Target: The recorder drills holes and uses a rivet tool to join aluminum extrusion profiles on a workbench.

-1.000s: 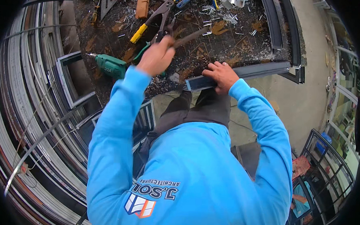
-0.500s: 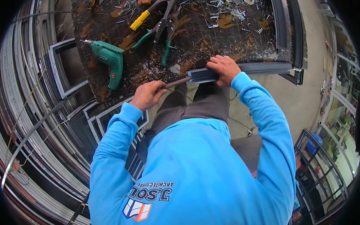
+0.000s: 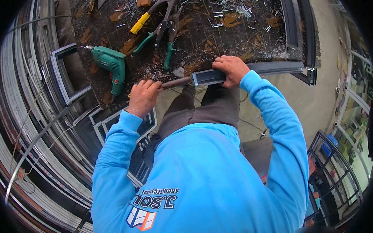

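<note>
My left hand (image 3: 143, 97) is closed around one end of a long, narrow brown file (image 3: 175, 82) near the table's front edge. The file's far end meets the bright cut end of a dark grey metal profile (image 3: 209, 77). Gripping that profile from above, close to its cut end, is my right hand (image 3: 231, 71). The profile runs off to the right along the table's near edge. The file's handle is hidden inside my left fist.
On the dark, worn table (image 3: 198, 46) lie a green drill (image 3: 109, 65), green-handled snips (image 3: 169, 53), a yellow-handled cutting tool (image 3: 140, 23) and scattered metal fasteners. More dark profiles (image 3: 289, 21) lie at the right. Long stacked bars (image 3: 29, 93) fill the left side.
My left hand has shifted left with the file, and its knuckles now face up. The profile has turned slightly, showing more of its flat face. My right hand keeps its grip.
</note>
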{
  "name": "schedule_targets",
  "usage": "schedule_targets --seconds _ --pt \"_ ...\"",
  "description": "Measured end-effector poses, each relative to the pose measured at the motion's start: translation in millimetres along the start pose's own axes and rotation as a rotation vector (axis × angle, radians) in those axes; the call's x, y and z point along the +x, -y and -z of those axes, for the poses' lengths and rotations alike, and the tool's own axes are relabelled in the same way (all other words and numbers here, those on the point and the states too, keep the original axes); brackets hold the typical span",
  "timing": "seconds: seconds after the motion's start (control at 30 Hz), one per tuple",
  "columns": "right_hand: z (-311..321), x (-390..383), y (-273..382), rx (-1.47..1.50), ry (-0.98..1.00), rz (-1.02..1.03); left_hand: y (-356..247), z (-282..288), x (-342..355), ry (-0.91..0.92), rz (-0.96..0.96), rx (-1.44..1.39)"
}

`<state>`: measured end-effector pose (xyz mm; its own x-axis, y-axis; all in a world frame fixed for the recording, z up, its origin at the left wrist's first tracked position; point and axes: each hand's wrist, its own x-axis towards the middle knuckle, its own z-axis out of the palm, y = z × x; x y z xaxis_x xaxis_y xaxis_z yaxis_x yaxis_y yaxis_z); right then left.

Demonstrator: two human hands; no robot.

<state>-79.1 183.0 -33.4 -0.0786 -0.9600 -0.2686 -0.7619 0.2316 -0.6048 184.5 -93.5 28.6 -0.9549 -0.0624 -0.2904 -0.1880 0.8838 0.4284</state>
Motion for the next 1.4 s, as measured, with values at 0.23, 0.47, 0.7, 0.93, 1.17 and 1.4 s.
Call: schedule_targets --seconds 0.23,0.47,0.7,0.93,1.17,1.4 --pt "5 2 1 0.027 0.018 -0.011 -2 -13 17 0.316 0.26 -0.481" --pt "-1 2 -3 0.024 -0.081 0.043 -19 -40 60 0.381 0.025 -0.465" --pt "0 -1 -9 0.08 -0.083 0.048 -18 -39 63 0.366 0.013 -0.466" --pt "-7 3 -15 0.123 -0.18 0.102 -11 -32 67 0.438 0.065 -0.553" --pt "3 2 -13 0.113 -0.059 0.042 22 -17 70 0.452 0.172 -0.603" --pt "-2 -2 -11 0.091 -0.183 0.094 16 -4 78 0.54 0.144 -0.49"
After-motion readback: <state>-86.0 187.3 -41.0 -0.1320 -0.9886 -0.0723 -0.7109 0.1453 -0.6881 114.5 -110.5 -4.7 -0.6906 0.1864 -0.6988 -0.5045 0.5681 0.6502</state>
